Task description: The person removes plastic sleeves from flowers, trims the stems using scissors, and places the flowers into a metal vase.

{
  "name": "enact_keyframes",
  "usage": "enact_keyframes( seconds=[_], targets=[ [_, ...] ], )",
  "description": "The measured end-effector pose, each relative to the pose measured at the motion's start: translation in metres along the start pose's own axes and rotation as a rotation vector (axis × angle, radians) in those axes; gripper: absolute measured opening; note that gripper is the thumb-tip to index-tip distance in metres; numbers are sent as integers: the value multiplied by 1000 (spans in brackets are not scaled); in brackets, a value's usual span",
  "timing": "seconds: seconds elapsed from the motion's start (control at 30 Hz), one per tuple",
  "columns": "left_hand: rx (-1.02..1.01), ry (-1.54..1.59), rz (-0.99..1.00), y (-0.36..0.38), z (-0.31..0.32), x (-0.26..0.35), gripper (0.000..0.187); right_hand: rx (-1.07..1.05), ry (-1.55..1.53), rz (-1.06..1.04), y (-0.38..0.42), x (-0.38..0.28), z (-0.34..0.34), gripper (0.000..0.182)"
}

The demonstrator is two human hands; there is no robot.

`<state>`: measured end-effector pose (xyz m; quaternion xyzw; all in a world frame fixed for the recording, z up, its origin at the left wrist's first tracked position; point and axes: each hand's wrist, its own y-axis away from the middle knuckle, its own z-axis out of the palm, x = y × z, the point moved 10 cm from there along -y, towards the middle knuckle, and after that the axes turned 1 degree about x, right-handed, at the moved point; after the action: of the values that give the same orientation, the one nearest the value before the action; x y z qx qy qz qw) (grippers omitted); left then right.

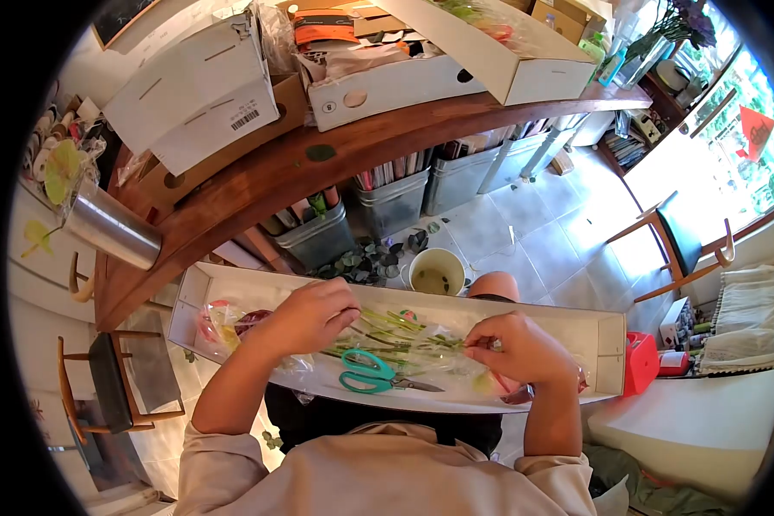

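Note:
A long white cardboard box [232, 282] lies across my lap. In it are green flower stems [387, 331], with clear plastic wrap around them and flower heads [224, 327] at the left end. My left hand [314, 316] is over the left part of the stems, fingers curled together; what they hold, if anything, is hidden. At the right end of the stems, my right hand [518, 346] pinches them between thumb and fingers. Scissors [374, 374] with teal handles rest in the box between my hands, blades pointing right.
A curved wooden counter [353, 142] ahead carries open cardboard boxes [404, 86] and a metal vase [116, 224]. Below it stand metal bins [391, 202]. A white bucket [437, 272] and leaves [361, 262] are on the floor. Chairs [112, 378] stand left and right; a red container [641, 363] is beside the box.

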<state>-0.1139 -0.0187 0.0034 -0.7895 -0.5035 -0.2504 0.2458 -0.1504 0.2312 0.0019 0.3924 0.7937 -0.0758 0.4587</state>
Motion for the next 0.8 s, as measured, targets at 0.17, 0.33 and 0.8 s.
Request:
enact_keyframes(
  seconds=[0.17,0.33,0.8],
  targets=[
    [28,-115,81,5,-21,18,9,-14,46,-32,1,-2,2,16],
    [-98,-116,58,18,-34,0,11,-14,23,41,5,4,3,15],
    [1092,-844,472,31,-317,174,11,8,-78,-33,0,17,5,14]
  ],
)
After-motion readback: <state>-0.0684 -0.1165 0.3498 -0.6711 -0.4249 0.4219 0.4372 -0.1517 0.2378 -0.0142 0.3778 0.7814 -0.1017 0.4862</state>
